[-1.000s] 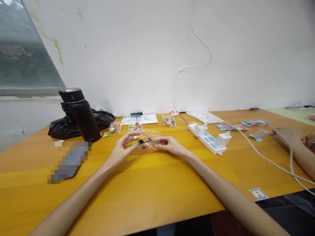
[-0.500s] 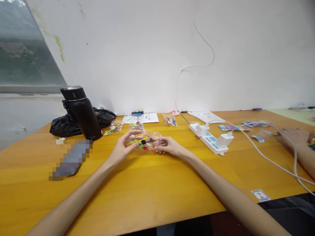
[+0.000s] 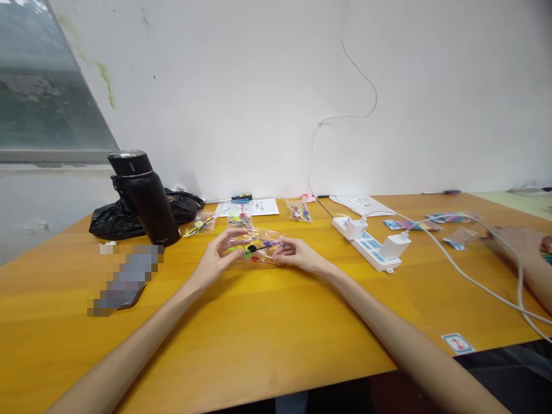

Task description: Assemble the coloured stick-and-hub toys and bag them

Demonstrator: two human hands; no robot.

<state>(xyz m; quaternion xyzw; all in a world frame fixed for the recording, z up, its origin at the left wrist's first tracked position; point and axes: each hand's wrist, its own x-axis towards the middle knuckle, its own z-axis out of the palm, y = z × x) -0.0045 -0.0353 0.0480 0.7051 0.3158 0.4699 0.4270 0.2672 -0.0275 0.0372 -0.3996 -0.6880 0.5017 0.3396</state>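
Observation:
A clear plastic bag [image 3: 259, 250] with small colourful plastic pieces inside is held between my two hands, just over the wooden table [image 3: 259, 328]. My left hand [image 3: 218, 255] is closed on the bag's left end, thumb in front and fingers behind. At the right end, my right hand [image 3: 297, 255] pinches the plastic. Green, yellow, black, blue and red pieces show through the film; their exact kind I cannot make out. Behind the bag lie similar small bags: one [image 3: 200, 224] at the left, one [image 3: 240, 218] in the middle, one [image 3: 299, 211] to the right.
A black bottle [image 3: 149, 198] leans beside a black plastic bag [image 3: 114, 221]. A blurred-out flat object [image 3: 127, 279] lies at the left. To the right are a power strip [image 3: 366, 244] with chargers and loose white cables [image 3: 461, 270]. Another person's hand [image 3: 513, 241] rests at far right.
My hands keep their hold on the bag. The fingers of my right hand have shifted slightly on its right end. The view has moved a little.

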